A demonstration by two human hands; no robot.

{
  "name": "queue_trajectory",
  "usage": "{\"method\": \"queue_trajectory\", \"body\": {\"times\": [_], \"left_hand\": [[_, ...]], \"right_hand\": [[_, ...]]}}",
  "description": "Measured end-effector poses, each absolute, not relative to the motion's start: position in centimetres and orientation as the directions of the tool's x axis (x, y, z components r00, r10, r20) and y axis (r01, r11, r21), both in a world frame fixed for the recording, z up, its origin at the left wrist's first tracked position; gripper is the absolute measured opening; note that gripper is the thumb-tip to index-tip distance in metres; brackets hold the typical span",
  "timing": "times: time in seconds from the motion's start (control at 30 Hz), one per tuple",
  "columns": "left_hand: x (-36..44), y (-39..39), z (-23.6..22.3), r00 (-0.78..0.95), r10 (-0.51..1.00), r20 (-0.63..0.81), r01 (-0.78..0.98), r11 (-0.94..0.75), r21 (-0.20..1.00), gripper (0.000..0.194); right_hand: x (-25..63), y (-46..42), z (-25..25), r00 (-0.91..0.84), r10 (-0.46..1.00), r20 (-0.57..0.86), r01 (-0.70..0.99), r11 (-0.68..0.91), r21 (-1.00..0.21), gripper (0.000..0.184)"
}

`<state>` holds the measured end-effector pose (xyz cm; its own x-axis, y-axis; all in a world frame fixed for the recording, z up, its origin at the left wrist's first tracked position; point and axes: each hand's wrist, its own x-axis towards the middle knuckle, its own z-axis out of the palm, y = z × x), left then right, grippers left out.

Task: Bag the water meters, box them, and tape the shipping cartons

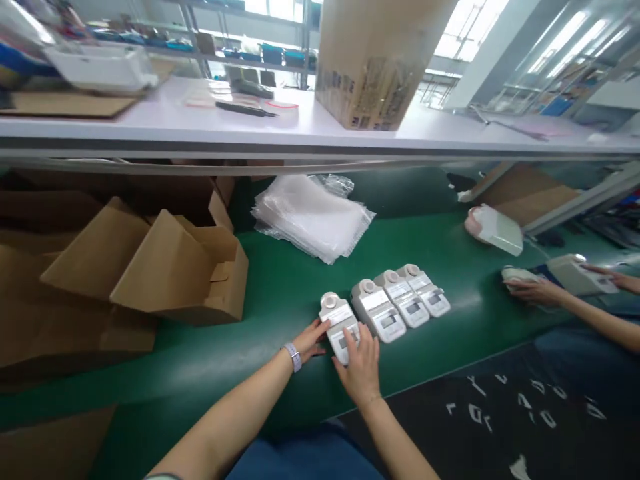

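Green conveyor belt (pixel 280 293), four white handheld meters lying flat in a diagonal row, each with a round knob at the top and a small grey display lower down.

Left hand (pixel 311 340): fingers loosely curled, tips against the left edge of the nearest meter (pixel 340 324). Right hand (pixel 361 363): fingers extended, resting over the lower end and display of the same unit. Unit flat on the belt, bracketed between both hands, not lifted. Grip reads as a light two-sided hold, not a firm clasp. Pale wristband (pixel 293 357) on the left wrist.

Remaining three meters (pixel 400 303) just beside it to the right, touching or nearly touching one another.

Step in hand, by judgement: handling the end unit of the row, either squaring it up or taking it. Next move calls for a secure hold on both long edges without pressing the display.

Stack of clear plastic bags (pixel 313 217) further back on the belt. Folded cardboard cartons (pixel 165 273) to the left.

Co-worker's hands (pixel 537 291) at far right, on similar units.

Writing: dark print on the large cardboard box (pixel 370 63) on the shelf (pixel 200 127), illegible. Label panels on the meters too small to read. No brand discernible.
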<state>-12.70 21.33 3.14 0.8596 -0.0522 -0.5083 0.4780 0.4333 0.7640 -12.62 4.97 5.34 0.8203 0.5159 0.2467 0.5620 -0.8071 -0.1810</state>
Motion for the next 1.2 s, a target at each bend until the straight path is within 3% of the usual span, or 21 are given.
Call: {"method": "queue_trajectory", "body": {"times": [0.1, 0.23, 0.37, 0.4, 0.47, 0.53, 0.63, 0.7, 0.8, 0.87, 0.97, 1.2], "left_hand": [[-11.2, 20.4, 1.9, 0.841, -0.042, -0.539, 0.489, 0.483, 0.726, 0.075], [-12.3, 20.6, 2.0, 0.831, -0.001, -0.556, 0.494, 0.460, 0.738, 0.067], [-13.0, 24.9, 4.1, 0.807, -0.163, -0.568, 0.585, 0.087, 0.806, 0.060], [-12.4, 26.6, 5.0, 0.819, -0.135, -0.558, 0.560, -0.026, 0.828, 0.060], [-9.8, 29.6, 7.3, 0.894, 0.094, -0.439, 0.448, -0.234, 0.863, 0.061], [-5.6, 31.1, 10.0, 0.926, 0.348, -0.144, 0.302, -0.457, 0.837, 0.056], [2.5, 29.2, 13.1, 0.939, 0.253, 0.234, 0.027, -0.731, 0.681, 0.050], [7.9, 26.2, 14.0, 0.940, 0.119, 0.319, -0.081, -0.832, 0.549, 0.064], [13.9, 22.7, 14.0, 0.971, 0.119, 0.209, 0.039, -0.936, 0.350, 0.083], [16.1, 22.3, 13.8, 0.982, 0.145, 0.125, 0.107, -0.957, 0.270, 0.066], [16.5, 24.7, 13.8, 0.987, 0.148, 0.062, 0.126, -0.953, 0.275, 0.025], [7.2, 31.9, 12.6, 0.987, 0.156, -0.043, 0.162, -0.935, 0.314, 0.026]], "right_hand": [[-13.0, 5.5, 5.5, 0.779, 0.563, 0.278, 0.624, -0.742, -0.245, 0.065], [-11.2, 4.6, 6.4, 0.837, 0.507, 0.209, 0.548, -0.771, -0.324, 0.081], [-9.2, 2.5, 7.0, 0.846, 0.523, 0.102, 0.513, -0.747, -0.424, 0.083], [-9.1, 2.0, 7.0, 0.840, 0.536, 0.084, 0.513, -0.734, -0.445, 0.082], [-9.3, 1.2, 6.8, 0.834, 0.550, 0.050, 0.506, -0.724, -0.469, 0.084], [-9.6, 0.7, 6.4, 0.815, 0.579, 0.007, 0.511, -0.713, -0.480, 0.090], [-9.5, 0.6, 6.1, 0.772, 0.630, -0.081, 0.514, -0.694, -0.505, 0.098], [-9.1, 0.8, 6.2, 0.761, 0.631, -0.150, 0.482, -0.705, -0.520, 0.101], [-8.6, 1.4, 6.8, 0.760, 0.599, -0.253, 0.423, -0.751, -0.507, 0.106], [-8.4, 1.8, 7.4, 0.749, 0.583, -0.315, 0.403, -0.778, -0.482, 0.109], [-8.3, 2.1, 8.3, 0.729, 0.558, -0.397, 0.363, -0.806, -0.467, 0.113], [-8.5, 2.2, 9.3, 0.761, 0.569, -0.311, 0.344, -0.760, -0.551, 0.105]]}}
